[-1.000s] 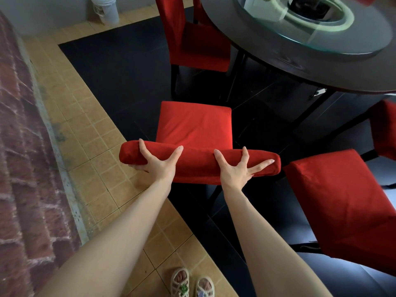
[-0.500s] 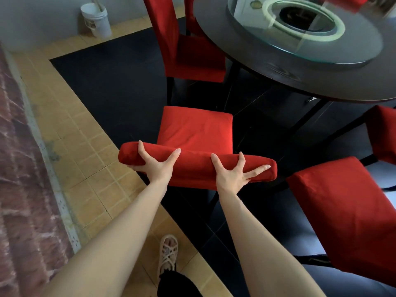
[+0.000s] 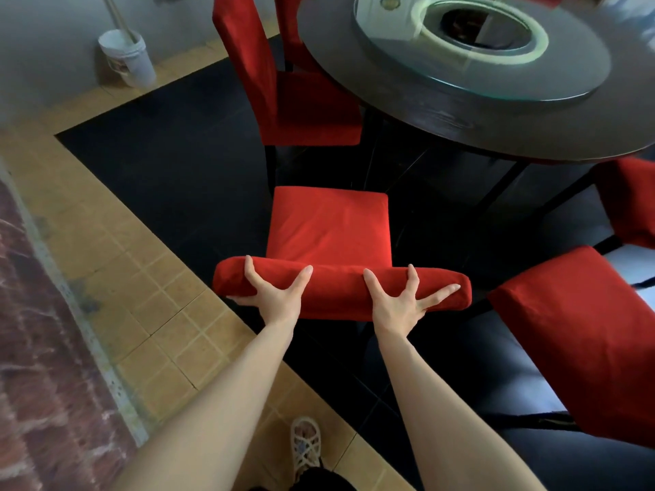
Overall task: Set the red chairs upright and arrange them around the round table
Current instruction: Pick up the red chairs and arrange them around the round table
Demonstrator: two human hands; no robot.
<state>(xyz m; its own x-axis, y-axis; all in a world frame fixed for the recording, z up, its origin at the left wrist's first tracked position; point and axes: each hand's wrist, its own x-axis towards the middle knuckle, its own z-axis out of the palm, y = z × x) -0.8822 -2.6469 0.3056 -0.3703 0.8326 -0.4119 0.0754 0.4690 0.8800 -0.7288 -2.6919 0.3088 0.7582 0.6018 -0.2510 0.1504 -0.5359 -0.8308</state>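
An upright red chair point(image 3: 329, 228) stands just in front of me, its seat facing the round dark table point(image 3: 460, 136). My left hand point(image 3: 273, 295) and right hand point(image 3: 398, 301) press with spread, straight fingers on the padded top of its backrest, thumbs over the top edge. A second red chair point(image 3: 283, 101) stands upright at the table's left edge, and behind it shows part of a third point(image 3: 294, 33). Another chair seat point(image 3: 581, 334) is at my right, and one more red chair point(image 3: 627, 200) sits at the far right under the table rim.
A glass turntable point(image 3: 478, 47) lies on the table. A white bucket point(image 3: 127, 58) with a stick stands by the far wall. A brick-patterned wall point(image 3: 35, 349) runs along my left. Tan tiles border the black floor. My sandalled foot point(image 3: 306, 441) is below.
I have stepped forward, one foot now ahead, and the chair under my hands has moved a little closer to the table. Both hands keep their place on the backrest.
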